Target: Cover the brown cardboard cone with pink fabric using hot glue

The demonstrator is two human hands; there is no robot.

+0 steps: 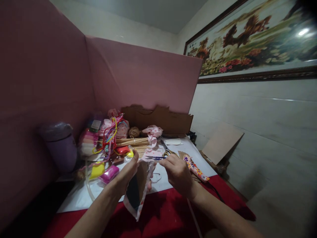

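My left hand (131, 170) is closed around a cardboard piece (143, 177) edged with pink dotted fabric (152, 153). The piece is tilted; one face looks dark and the other brown. My right hand (177, 170) grips a slim blue tool (157, 158) with a pointed metal tip, its exact kind unclear. That tip points left, over the fabric at the top edge of the piece. Just beyond my right hand, scissors (168, 151) with gold-coloured handles lie on the white sheet. A strip of flowered fabric (196, 169) lies to its right on brown cardboard.
Bamboo sticks (131, 142), a twine ball (134, 132), coloured pipe cleaners (114, 130) and clay packets (109, 174) crowd the back left. A lilac bin (60, 147) stands at far left. Pink panels (143, 76) and torn cardboard (158, 120) rise behind. Red cloth (163, 211) covers the front.
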